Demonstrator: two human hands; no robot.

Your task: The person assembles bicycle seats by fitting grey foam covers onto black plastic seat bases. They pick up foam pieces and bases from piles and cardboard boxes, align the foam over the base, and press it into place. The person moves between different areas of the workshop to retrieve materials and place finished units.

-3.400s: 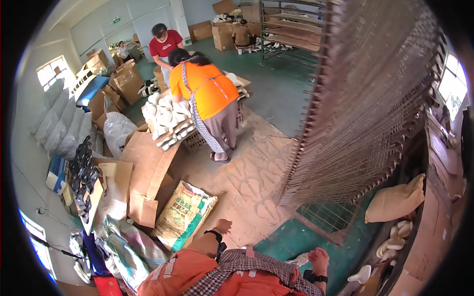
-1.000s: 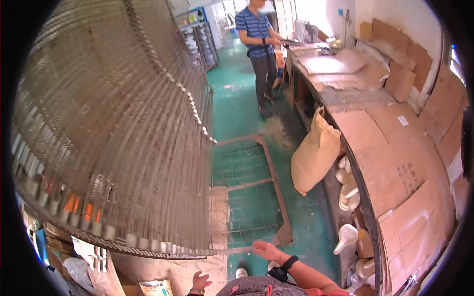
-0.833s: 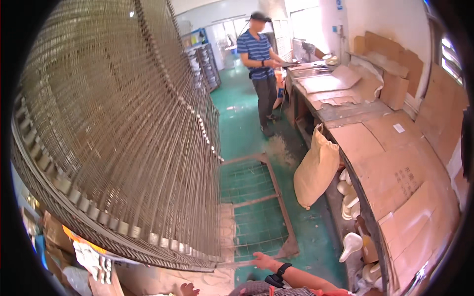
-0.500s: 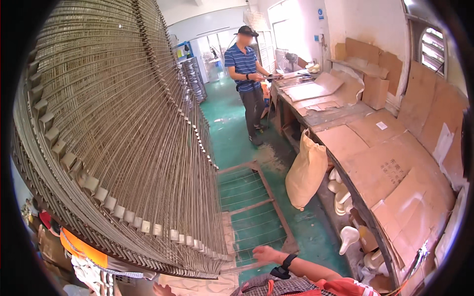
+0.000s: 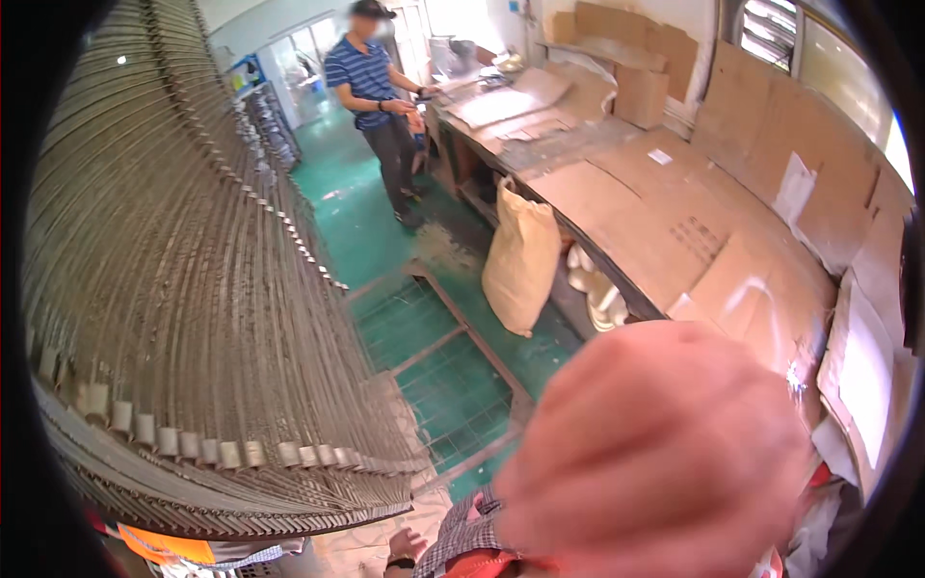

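My right hand (image 5: 660,453) is raised very close to the view, large and smeared. Its rounded back shows, but its fingers are too hidden and blurred to read. Low at the bottom edge, my left hand (image 5: 407,544) has its fingers apart and nothing visible in it, with a dark band at the wrist. Left of it stands a tall stack of wire racks (image 5: 212,318), metal frames strung with wires and fanned out like pages. Metal end pieces (image 5: 231,453) line its lower edge. A checked cloth garment (image 5: 467,525) lies between my hands.
A flat metal frame (image 5: 467,332) lies on the green floor (image 5: 332,183). Beyond stands a tan sack (image 5: 520,255) beside a long cardboard-covered bench (image 5: 617,207). Pale moulded pieces (image 5: 597,289) sit under the bench. Another person (image 5: 371,106) in a striped shirt stands at its far end.
My right hand has risen from above the floor frame to close before the view. The view has turned rightward. My left hand now shows more fully at the bottom.
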